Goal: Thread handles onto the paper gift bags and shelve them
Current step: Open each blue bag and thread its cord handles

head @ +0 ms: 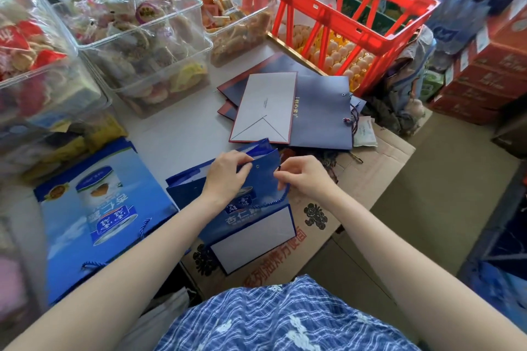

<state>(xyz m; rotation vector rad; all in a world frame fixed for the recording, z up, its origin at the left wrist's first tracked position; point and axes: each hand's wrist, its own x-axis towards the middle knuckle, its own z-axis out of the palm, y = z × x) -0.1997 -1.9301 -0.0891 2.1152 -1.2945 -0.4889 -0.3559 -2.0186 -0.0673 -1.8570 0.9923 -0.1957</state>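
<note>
A blue paper gift bag lies flat on a cardboard box in front of me, its white base toward me. My left hand grips the bag's top edge beside a punched hole. My right hand pinches the end of a blue cord handle at the bag's right corner. A finished blue bag with cord handles lies to the left. Several flat dark blue bags are stacked farther back, one showing its white base.
Clear plastic tubs of wrapped snacks fill the table's left and back. A red plastic crate stands at the back right over egg trays. The cardboard box carries the bag; stacked red cartons sit at far right.
</note>
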